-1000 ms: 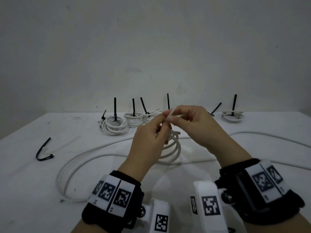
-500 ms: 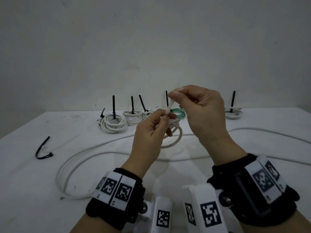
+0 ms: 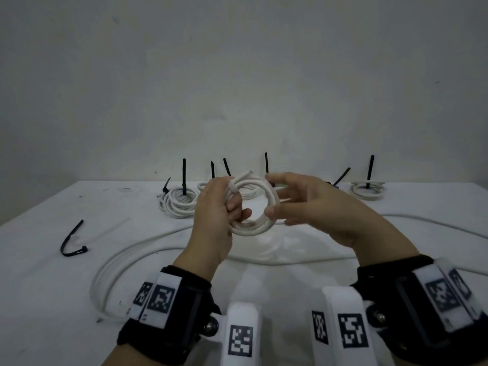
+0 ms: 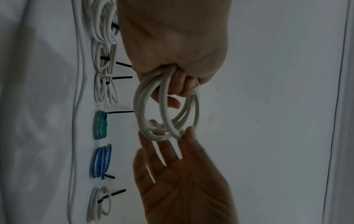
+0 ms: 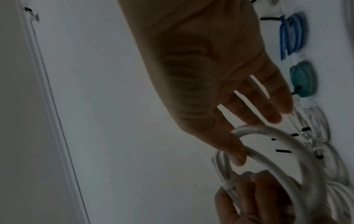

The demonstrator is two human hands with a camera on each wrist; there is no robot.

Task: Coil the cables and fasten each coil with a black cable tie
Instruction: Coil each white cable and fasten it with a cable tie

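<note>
One untied white coil (image 3: 253,207) gripped in left hand (image 3: 214,217); right hand (image 3: 314,207) spread, fingertips steadying. Loops may spring apart before black tie (image 3: 71,240) is fetched.

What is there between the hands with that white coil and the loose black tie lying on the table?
Nothing visible blocks the way. The loose black tie lies alone on the table, off to the left of the left hand, which grips the white coil. Only a long uncoiled white cable lies nearer the person.
</note>
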